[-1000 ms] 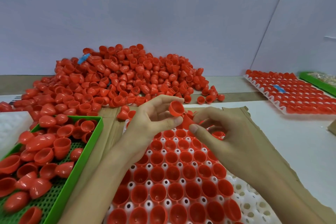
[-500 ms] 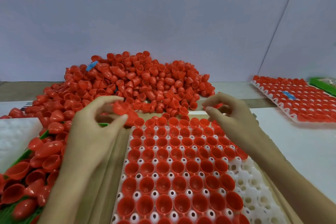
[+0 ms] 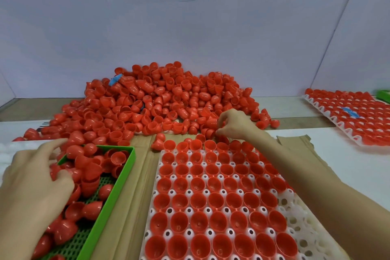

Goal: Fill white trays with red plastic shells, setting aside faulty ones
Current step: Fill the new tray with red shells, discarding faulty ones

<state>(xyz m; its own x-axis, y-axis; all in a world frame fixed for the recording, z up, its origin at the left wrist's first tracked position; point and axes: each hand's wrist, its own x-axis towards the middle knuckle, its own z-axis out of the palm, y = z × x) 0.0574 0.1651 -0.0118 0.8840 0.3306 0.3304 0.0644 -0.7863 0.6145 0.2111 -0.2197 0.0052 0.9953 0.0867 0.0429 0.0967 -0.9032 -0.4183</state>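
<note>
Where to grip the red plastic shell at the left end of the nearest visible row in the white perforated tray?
By the rim, from straight above. The red plastic shell sits mouth up, its body sunk in the white perforated tray, neighbours close beside it, so the outer wall is barely reachable. Probably one fingertip inside the cup, one outside on the free left edge.

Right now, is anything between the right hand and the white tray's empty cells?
Nothing visible. The right hand is at the near edge of the pile; the empty cells of the white tray run along its right side, beside that forearm.
</note>
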